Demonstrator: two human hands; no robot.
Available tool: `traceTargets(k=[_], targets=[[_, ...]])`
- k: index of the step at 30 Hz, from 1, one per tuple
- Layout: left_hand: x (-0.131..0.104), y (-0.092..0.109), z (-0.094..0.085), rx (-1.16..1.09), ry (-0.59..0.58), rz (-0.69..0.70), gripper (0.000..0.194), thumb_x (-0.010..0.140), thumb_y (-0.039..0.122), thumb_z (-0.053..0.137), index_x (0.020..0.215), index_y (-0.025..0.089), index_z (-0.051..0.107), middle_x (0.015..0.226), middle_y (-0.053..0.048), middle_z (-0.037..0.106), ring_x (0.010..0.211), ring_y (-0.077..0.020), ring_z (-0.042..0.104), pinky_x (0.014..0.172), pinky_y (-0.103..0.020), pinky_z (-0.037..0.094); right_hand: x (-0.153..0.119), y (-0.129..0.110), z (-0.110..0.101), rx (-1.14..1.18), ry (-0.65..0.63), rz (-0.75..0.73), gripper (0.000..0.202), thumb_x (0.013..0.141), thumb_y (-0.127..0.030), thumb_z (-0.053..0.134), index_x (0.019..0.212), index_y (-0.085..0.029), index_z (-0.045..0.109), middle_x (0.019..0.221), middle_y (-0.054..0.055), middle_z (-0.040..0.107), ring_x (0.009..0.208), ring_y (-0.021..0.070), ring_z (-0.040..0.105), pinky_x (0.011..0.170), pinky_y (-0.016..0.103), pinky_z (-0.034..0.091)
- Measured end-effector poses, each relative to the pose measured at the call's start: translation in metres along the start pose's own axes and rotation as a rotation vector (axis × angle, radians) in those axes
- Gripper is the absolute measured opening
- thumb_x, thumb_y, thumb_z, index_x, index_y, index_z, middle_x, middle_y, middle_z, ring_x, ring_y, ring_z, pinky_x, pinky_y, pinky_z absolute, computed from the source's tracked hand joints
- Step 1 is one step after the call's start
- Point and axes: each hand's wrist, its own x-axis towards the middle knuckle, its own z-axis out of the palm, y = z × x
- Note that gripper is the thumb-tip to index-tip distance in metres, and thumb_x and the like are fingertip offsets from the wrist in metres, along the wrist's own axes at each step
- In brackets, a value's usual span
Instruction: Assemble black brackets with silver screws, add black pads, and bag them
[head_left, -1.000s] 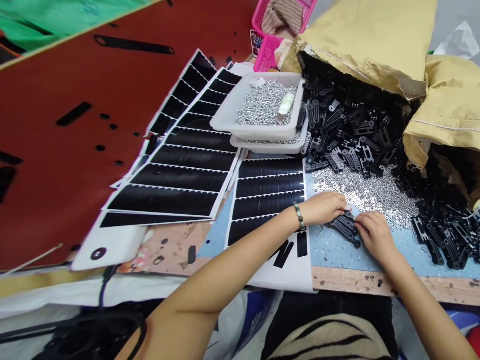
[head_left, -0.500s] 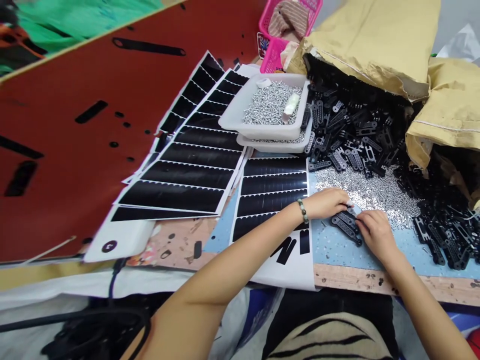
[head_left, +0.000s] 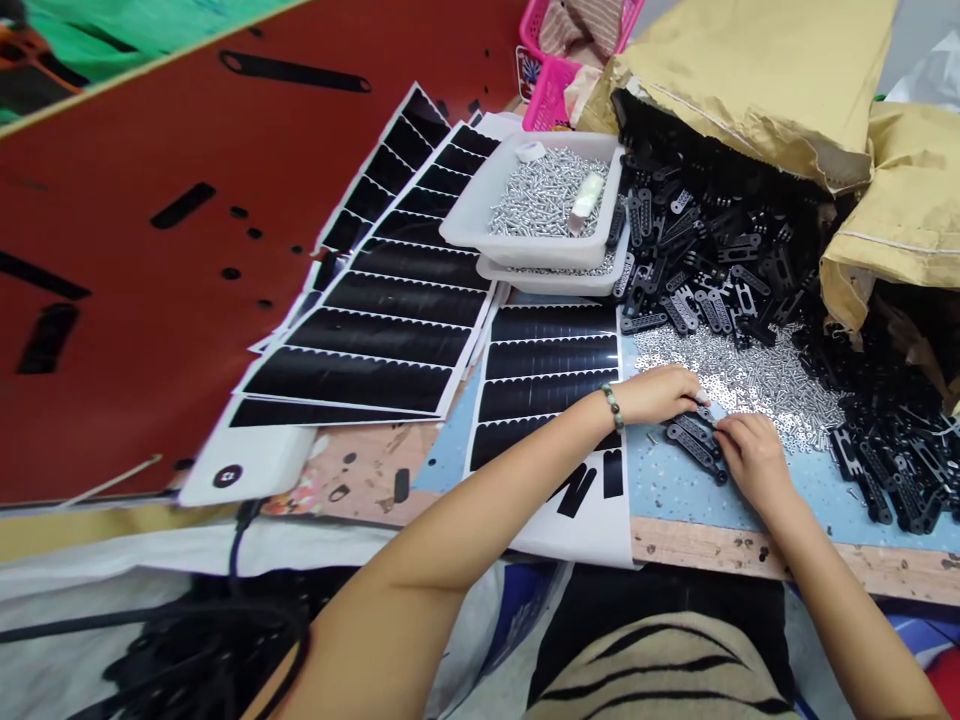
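My left hand (head_left: 664, 393), with a beaded bracelet at its wrist, is closed in a pinch on one end of a small black plastic link (head_left: 706, 412). The fingers of my right hand (head_left: 754, 458) are pressed together at the link's other end. Just below the hands, black oblong plastic pieces (head_left: 691, 446) with rows of holes lie on the blue tabletop (head_left: 675, 500). Behind the hands spreads a heap of small silver screws and nuts (head_left: 750, 375). My fingertips hide part of the link.
Stacked white trays (head_left: 465, 228) hold silver screws. Black plastic parts (head_left: 720, 240) spill from yellow sacks (head_left: 757, 80), with another pile (head_left: 892, 480) at right. Sheets of black stickers (head_left: 375, 330) lie left of the hands. A red board (head_left: 135, 300) and pink basket (head_left: 551, 95) stand beyond.
The whole view has shifted slightly. Both hands stay nearly in place, and the link between the fingertips shows a little more clearly.
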Motion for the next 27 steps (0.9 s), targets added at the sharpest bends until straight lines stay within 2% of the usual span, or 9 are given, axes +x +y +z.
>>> traceTargets(k=[6,10,14,15,16,19,22,25,27], targets=[[-0.003,0.006,0.006,-0.021,0.014,-0.037,0.012,0.084,0.017,0.059,0.092,0.021,0.067,0.093,-0.001,0.069,0.094,-0.0177,0.06,0.084,-0.028,0.041,-0.002,-0.005,-0.007,0.016,-0.062,0.019,0.017,0.091,-0.03,0.049,0.099,-0.021,0.061,0.095,0.008,0.064,0.089,0.0225,0.058,0.081,0.039,0.045],[-0.008,0.014,0.007,-0.058,0.086,-0.157,0.017,0.082,0.015,0.059,0.099,0.019,0.059,0.098,-0.002,0.067,0.093,-0.018,0.06,0.079,-0.028,0.044,0.001,-0.018,-0.004,0.0,-0.026,-0.007,0.047,0.084,-0.046,0.058,0.121,-0.019,0.051,0.119,0.015,0.056,0.109,0.0288,0.053,0.088,0.045,0.045],[-0.034,0.023,0.0,-0.008,0.35,-0.157,0.015,0.085,0.015,0.052,0.1,0.018,0.054,0.101,-0.005,0.061,0.095,-0.0178,0.057,0.083,-0.03,0.045,0.003,-0.024,0.001,-0.022,-0.055,-0.048,0.033,0.088,-0.037,0.053,0.117,-0.021,0.054,0.116,0.012,0.06,0.105,0.0271,0.055,0.088,0.045,0.043],[-0.045,0.024,-0.002,0.032,0.404,-0.155,0.011,0.087,0.017,0.049,0.098,0.018,0.054,0.098,-0.005,0.061,0.093,-0.0176,0.057,0.083,-0.031,0.045,0.003,-0.023,0.001,-0.017,-0.058,-0.046,0.03,0.089,-0.035,0.053,0.115,-0.021,0.055,0.114,0.012,0.061,0.103,0.0268,0.056,0.087,0.044,0.043],[-0.055,0.025,-0.002,0.085,0.41,-0.148,0.009,0.088,0.018,0.047,0.094,0.017,0.054,0.093,-0.004,0.06,0.088,-0.0174,0.056,0.08,-0.031,0.045,0.002,-0.021,0.001,-0.011,-0.063,-0.045,0.028,0.089,-0.035,0.053,0.113,-0.021,0.055,0.113,0.012,0.061,0.102,0.0267,0.057,0.087,0.044,0.043],[-0.082,0.026,0.008,0.282,0.254,-0.084,0.014,0.09,0.015,0.042,0.089,0.017,0.055,0.085,-0.004,0.059,0.08,-0.0169,0.055,0.075,-0.031,0.045,0.0,-0.015,-0.004,0.001,-0.095,-0.049,0.027,0.088,-0.034,0.055,0.111,-0.02,0.055,0.113,0.011,0.061,0.101,0.0271,0.057,0.087,0.045,0.043],[-0.093,0.025,0.027,0.493,0.141,-0.013,0.018,0.091,0.011,0.039,0.09,0.017,0.056,0.087,-0.006,0.06,0.079,-0.0185,0.054,0.071,-0.032,0.044,-0.003,-0.011,-0.01,0.023,-0.132,-0.061,0.028,0.087,-0.032,0.056,0.113,-0.021,0.054,0.112,0.011,0.061,0.102,0.0273,0.056,0.088,0.046,0.043],[-0.09,0.023,0.039,0.639,0.126,0.028,0.018,0.09,0.008,0.041,0.083,0.016,0.055,0.082,-0.006,0.059,0.074,-0.0194,0.053,0.067,-0.033,0.043,-0.009,-0.014,-0.017,0.058,-0.192,-0.097,0.031,0.086,-0.029,0.058,0.115,-0.022,0.053,0.111,0.01,0.061,0.104,0.0263,0.055,0.089,0.046,0.044],[-0.086,0.02,0.04,0.66,0.148,0.014,0.016,0.088,0.008,0.044,0.078,0.016,0.053,0.078,-0.006,0.058,0.072,-0.0191,0.053,0.066,-0.033,0.042,-0.014,-0.017,-0.021,0.07,-0.217,-0.105,0.033,0.084,-0.032,0.061,0.115,-0.021,0.054,0.112,0.01,0.06,0.105,0.0258,0.054,0.09,0.045,0.046]])
